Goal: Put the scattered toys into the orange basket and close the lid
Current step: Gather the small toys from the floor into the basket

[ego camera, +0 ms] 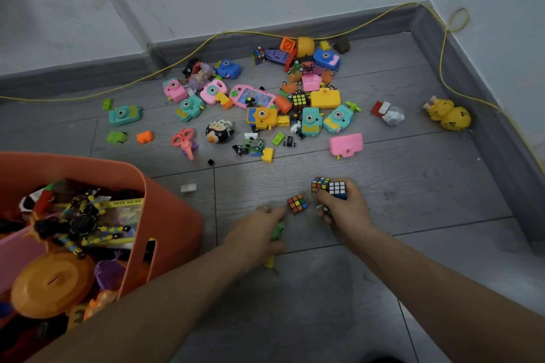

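The orange basket point(165, 215) stands at the lower left, open and full of toys. Many small toys lie scattered on the grey floor ahead: toy cameras, bricks, a pink toy phone point(253, 96), pink scissors point(183, 138). My right hand point(343, 212) grips two small puzzle cubes point(329, 186) near the floor. My left hand point(259, 233) holds green and yellow toy pieces point(277, 231) in its curled fingers, and its fingertips touch a third puzzle cube point(297, 203) on the floor. No lid is in view.
Walls and grey skirting close the floor at the back and right. A yellow cable point(188, 56) runs along the skirting. Yellow duck toys point(446, 113) lie by the right wall, a white brick point(188, 187) close to the basket.
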Available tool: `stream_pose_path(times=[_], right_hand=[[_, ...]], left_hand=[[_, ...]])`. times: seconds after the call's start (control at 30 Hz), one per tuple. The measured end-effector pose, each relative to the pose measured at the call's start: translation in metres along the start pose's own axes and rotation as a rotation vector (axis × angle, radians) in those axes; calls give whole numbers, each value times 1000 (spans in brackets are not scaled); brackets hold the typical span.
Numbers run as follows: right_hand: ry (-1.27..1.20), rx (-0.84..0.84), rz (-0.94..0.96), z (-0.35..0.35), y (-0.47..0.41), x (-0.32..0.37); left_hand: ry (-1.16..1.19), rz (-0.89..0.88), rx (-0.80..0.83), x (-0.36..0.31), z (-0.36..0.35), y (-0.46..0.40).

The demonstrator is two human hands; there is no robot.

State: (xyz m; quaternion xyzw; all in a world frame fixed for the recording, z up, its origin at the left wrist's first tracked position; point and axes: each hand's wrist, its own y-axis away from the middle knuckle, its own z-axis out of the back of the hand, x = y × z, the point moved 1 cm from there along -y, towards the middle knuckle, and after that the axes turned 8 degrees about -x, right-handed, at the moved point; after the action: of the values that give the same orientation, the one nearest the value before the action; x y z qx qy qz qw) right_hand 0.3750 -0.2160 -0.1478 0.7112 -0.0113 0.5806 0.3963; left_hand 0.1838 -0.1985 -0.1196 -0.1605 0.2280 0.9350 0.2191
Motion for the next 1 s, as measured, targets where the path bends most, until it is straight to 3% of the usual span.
stream_pose_path(times=[0.17,0.33,0.6,0.83,1.0], right_hand=[[-81,29,-81,1,-2,3],[-7,251,-242,2,5,14],[169,306,-331,-1,15,21],[153,304,-360,-3,24,21],[96,357,-353,-13,31,31]], left_hand=[[196,213,-160,20,5,8],[491,451,-233,16,3,9],[1063,640,-37,-16,11,-13],[1082,636,-65,-17,8,-18],[1252,653,-103,-13,29,-12]])
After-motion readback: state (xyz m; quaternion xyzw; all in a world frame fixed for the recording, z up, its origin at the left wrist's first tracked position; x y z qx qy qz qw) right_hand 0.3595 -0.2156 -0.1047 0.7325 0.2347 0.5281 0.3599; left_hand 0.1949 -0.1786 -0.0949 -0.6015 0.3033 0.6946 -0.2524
